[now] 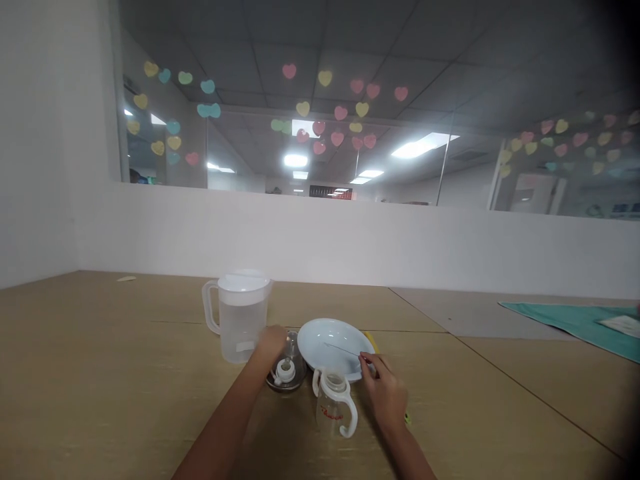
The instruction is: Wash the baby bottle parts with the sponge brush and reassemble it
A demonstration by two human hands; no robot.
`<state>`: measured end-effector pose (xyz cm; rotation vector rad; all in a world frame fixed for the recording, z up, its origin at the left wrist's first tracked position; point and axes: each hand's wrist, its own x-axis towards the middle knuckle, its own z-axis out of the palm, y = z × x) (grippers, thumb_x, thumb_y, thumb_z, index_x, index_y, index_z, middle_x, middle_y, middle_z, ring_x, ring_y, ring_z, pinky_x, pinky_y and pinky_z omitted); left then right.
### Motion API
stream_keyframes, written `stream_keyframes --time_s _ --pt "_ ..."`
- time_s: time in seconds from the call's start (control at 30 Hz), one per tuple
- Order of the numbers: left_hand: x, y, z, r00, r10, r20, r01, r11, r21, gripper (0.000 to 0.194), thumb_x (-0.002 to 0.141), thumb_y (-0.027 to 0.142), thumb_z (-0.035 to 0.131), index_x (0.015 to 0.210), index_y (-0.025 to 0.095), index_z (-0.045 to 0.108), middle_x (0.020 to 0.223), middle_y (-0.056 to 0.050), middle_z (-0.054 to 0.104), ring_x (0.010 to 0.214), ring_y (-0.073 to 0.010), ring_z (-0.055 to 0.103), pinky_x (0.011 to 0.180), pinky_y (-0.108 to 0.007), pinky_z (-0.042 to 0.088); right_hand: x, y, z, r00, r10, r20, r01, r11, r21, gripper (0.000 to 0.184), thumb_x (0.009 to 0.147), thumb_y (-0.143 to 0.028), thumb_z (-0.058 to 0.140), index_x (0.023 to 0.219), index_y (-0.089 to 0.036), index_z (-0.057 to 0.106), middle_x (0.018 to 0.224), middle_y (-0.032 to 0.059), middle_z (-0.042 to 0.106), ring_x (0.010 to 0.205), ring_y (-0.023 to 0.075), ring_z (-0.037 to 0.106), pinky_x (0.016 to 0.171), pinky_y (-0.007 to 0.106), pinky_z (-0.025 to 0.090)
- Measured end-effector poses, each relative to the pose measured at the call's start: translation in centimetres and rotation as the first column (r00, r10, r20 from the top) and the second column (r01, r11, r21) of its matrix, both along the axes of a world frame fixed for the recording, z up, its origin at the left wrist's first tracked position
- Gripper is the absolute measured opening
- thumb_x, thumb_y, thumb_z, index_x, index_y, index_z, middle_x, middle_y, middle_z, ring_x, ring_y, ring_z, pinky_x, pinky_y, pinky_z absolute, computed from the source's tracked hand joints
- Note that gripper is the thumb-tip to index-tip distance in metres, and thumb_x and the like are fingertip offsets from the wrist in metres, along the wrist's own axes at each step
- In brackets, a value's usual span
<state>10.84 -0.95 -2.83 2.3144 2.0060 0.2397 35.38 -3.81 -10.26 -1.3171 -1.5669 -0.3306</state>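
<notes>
My right hand [387, 390] is closed in a pinch on a thin dark rod [343, 349], which reaches over the white basin [313, 333]. Its exact kind is too fine to make out. In front of the basin stands a clear baby bottle [330, 407], uncapped, with two white handles and red lettering. My left hand [273, 343], smeared by motion, is above the left side of a small metal tray [283, 387]; its fingers are hidden. On that tray lie a white bottle collar with a nipple [285, 371] and a clear cover-like piece [292, 343].
Just behind my left hand stands a translucent pitcher [243, 320] with liquid inside. A yellow item [372, 341] shows at the basin's right edge. Far right lies a green cloth [575, 320]. A white wall [300, 233] with a window borders the wooden table [125, 373].
</notes>
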Motion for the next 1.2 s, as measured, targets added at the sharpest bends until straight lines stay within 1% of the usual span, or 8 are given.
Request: stream_keyframes --time_s 0.1,0.3,0.37,0.43,0.47,0.53,0.7,1.2 --pt "0.1 -1.1 2.6 0.999 0.015 -0.031 -0.014 0.999 0.047 0.015 0.070 0.004 0.058 0.083 0.009 0.064 0.091 -0.018 0.065 0.090 -0.0295 0.062 0.073 -0.036 0.048 -0.1 -0.1 0.1 0.999 -0.026 -0.029 0.027 0.998 0.048 0.044 0.086 -0.047 0.035 0.083 -0.019 0.069 0.083 0.0046 0.069 0.052 0.0102 0.052 0.056 0.022 0.038" --pt "1.4 -3.1 5.9 0.970 -0.194 0.149 0.134 0.930 0.341 0.024 0.078 0.010 0.045 0.098 0.018 0.057 0.094 -0.006 0.065 0.089 -0.0182 0.060 0.076 -0.027 0.044 0.5 0.5 0.1 0.936 -0.042 -0.350 0.015 0.997 -0.080 0.037 0.077 -0.046 0.047 0.082 -0.017 0.069 0.081 0.0067 0.068 0.060 0.0147 0.056 0.056 0.025 0.038" --pt "2.1 -2.7 5.7 0.914 -0.300 0.272 0.173 0.898 0.405 0.019 0.080 0.014 0.045 0.095 0.019 0.057 0.092 -0.004 0.065 0.085 -0.0162 0.060 0.075 -0.026 0.044 1.4 1.2 -0.2 0.777 -0.077 -0.625 -0.037 0.985 -0.166 0.032 0.068 -0.044 0.057 0.078 -0.016 0.068 0.071 0.0060 0.067 0.057 0.0159 0.055 0.053 0.027 0.039" --pt "3.0 -2.2 5.2 0.864 -0.362 0.349 0.197 0.882 0.428 0.017 0.082 0.017 0.044 0.095 0.019 0.057 0.094 -0.003 0.065 0.085 -0.0153 0.059 0.077 -0.026 0.044 2.6 2.0 -0.5 0.479 -0.067 -0.875 -0.130 0.981 -0.146 0.028 0.060 -0.041 0.065 0.072 -0.016 0.064 0.060 0.0026 0.063 0.050 0.0139 0.051 0.047 0.026 0.040" --pt "3.4 -2.0 4.8 0.846 -0.386 0.369 0.210 0.876 0.435 0.017 0.083 0.019 0.044 0.095 0.019 0.057 0.096 -0.003 0.064 0.085 -0.0151 0.059 0.078 -0.026 0.044 3.2 2.4 -0.6 0.336 -0.036 -0.941 -0.172 0.980 -0.099 0.027 0.059 -0.040 0.067 0.070 -0.017 0.061 0.057 0.0005 0.061 0.047 0.0124 0.049 0.045 0.026 0.040" --pt "4.1 -1.7 4.2 0.828 -0.416 0.375 0.236 0.866 0.440 0.019 0.085 0.020 0.042 0.096 0.019 0.057 0.097 -0.003 0.064 0.086 -0.0152 0.059 0.079 -0.026 0.044 4.3 2.9 -0.8 0.181 0.024 -0.983 -0.209 0.978 -0.015 0.024 0.062 -0.041 0.063 0.070 -0.019 0.056 0.056 -0.0030 0.058 0.044 0.0101 0.048 0.043 0.024 0.042" --pt "5.2 -2.0 3.3 0.852 -0.422 0.309 0.278 0.866 0.416 0.028 0.090 0.021 0.033 0.098 0.020 0.060 0.101 -0.004 0.065 0.091 -0.0169 0.058 0.081 -0.027 0.042 5.6 3.0 -0.6 0.080 0.076 -0.994 -0.262 0.964 0.053 0.021 0.077 -0.038 0.044 0.065 -0.022 0.043 0.053 -0.0062 0.053 0.042 0.0068 0.048 0.044 0.020 0.045" --pt "5.8 -2.0 2.9 0.877 -0.419 0.235 0.311 0.868 0.387 0.033 0.090 0.022 0.032 0.103 0.019 0.062 0.107 -0.006 0.064 0.100 -0.0182 0.056 0.088 -0.029 0.041 4.4 2.2 0.7 -0.102 0.153 -0.983 -0.368 0.912 0.181 0.022 0.083 -0.032 0.042 0.065 -0.021 0.039 0.050 -0.0082 0.050 0.041 0.0039 0.047 0.044 0.015 0.041"
